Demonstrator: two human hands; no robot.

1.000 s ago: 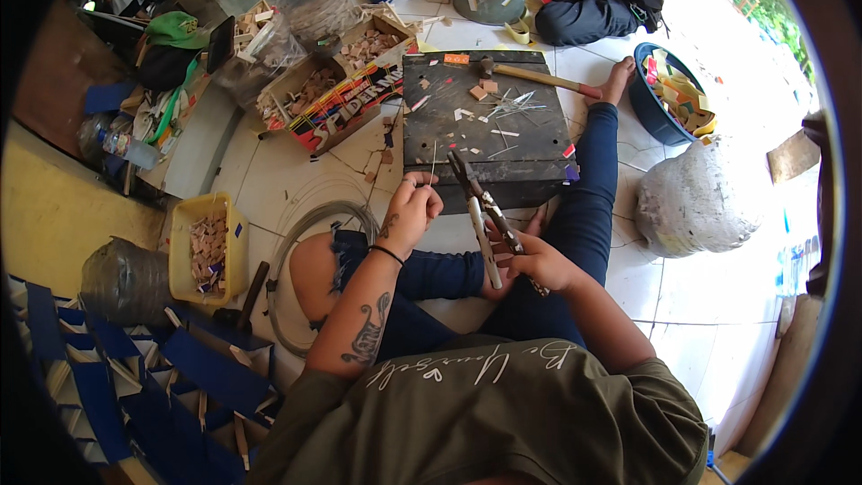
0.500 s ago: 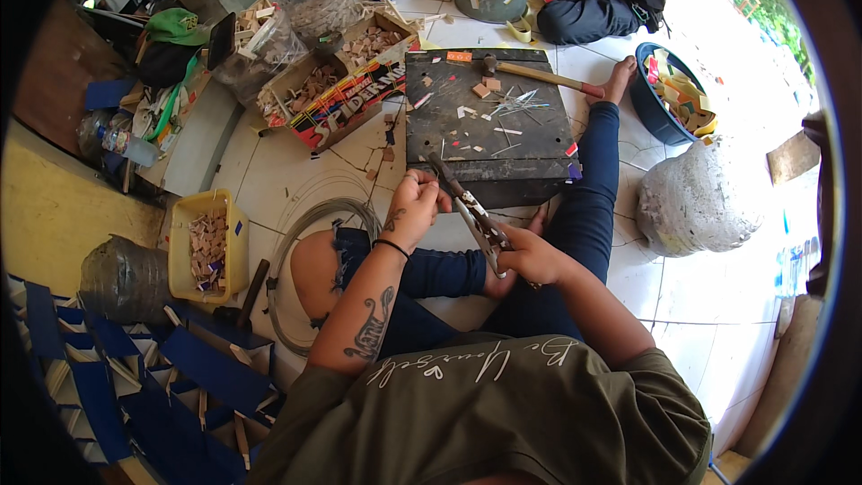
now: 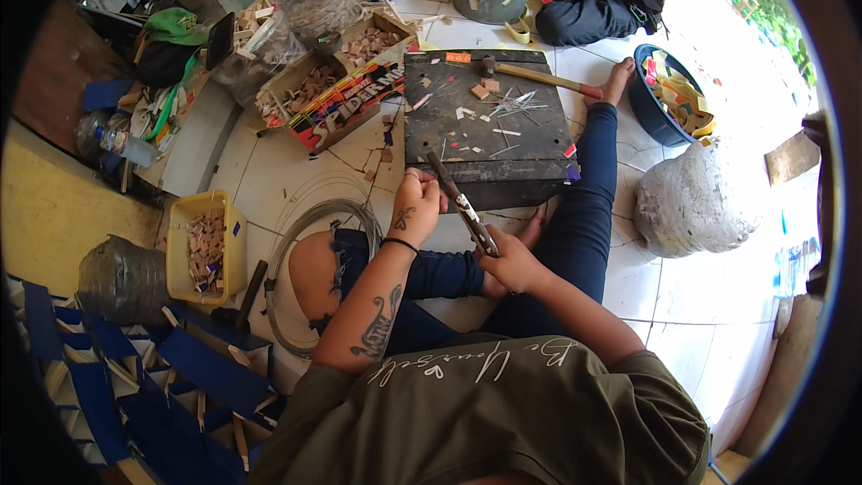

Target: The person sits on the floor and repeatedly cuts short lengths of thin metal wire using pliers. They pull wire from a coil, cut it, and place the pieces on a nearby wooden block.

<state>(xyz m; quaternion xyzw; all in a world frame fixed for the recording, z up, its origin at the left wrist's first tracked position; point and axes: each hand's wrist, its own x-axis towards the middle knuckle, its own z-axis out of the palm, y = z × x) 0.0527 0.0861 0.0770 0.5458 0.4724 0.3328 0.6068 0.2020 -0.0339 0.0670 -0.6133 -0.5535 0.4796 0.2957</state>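
Note:
My right hand [image 3: 514, 262] is wrapped round the handles of a pair of worn metal pliers [image 3: 465, 208], which are squeezed together. Their jaws point up and left, beside my left hand [image 3: 418, 199]. The fingers of that hand are pinched together; what they hold is too small to make out. Both hands are over my lap, at the near edge of a dark box [image 3: 485, 144]. On its top lie a wooden-handled hammer [image 3: 539, 76], a heap of short thin metal pieces [image 3: 521, 108] and small wooden pieces [image 3: 486, 88].
A coil of wire [image 3: 285, 283] lies by my bent knee, near a yellow tub [image 3: 241, 256] of wooden pieces. Beyond stands a printed carton [image 3: 346, 103]. A blue basin [image 3: 654, 117] and a wrapped bundle [image 3: 691, 202] are on the right. Another person [image 3: 611, 0] sits at the back.
The pliers' handles, spread apart before, have come together in my right hand, which has shifted slightly left. My left hand stays close to the jaws.

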